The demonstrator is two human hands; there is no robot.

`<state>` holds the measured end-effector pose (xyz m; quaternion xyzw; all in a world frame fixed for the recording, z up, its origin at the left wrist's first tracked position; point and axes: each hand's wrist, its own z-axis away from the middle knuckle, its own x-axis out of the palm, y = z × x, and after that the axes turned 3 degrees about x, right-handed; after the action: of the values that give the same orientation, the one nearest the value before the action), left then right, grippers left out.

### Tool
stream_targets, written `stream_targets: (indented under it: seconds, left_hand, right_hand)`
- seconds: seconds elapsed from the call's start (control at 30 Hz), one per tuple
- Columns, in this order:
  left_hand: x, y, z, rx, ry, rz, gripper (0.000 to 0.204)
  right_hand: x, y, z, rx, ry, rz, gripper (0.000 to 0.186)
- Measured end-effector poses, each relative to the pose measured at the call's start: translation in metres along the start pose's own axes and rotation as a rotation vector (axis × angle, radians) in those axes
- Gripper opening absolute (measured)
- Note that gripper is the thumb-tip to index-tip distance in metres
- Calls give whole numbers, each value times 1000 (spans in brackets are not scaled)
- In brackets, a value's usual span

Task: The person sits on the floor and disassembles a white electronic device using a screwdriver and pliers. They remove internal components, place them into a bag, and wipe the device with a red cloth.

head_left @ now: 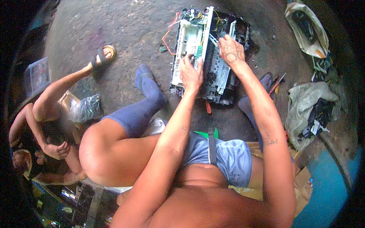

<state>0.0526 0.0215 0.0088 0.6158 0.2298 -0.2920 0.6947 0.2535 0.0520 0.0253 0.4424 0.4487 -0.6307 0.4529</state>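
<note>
A disassembled printer-like machine (177,72) with a white frame, black base, coloured wires and a small green board (199,51) lies on the floor in front of me. My left hand (190,74) rests on the white frame just below the board, fingers curled, with the fingertips partly hidden. My right hand (231,51) is closed at a pale plastic piece (213,40) on the machine's right half, beside a long light rail (223,85). A red-handled tool (208,107) lies at the machine's lower edge.
Another person's bent leg (49,91) and hands (57,149) are at left, near a clear plastic box (37,75). Sacks (323,26) with dark scrap lie at right, beside red-handled tools (275,85). My knee (99,152) and socked feet flank the machine.
</note>
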Motion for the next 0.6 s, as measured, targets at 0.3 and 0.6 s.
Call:
stream_targets:
  seconds: [0.3,0.6]
  left_hand:
    - [14,38,-108,-53,-212,21,36]
    - [36,21,-127,-24,-317,59,45]
  right_hand:
    - [4,-21,3,83,77,-87,28]
    - [20,-30,0,98,95,-71,27]
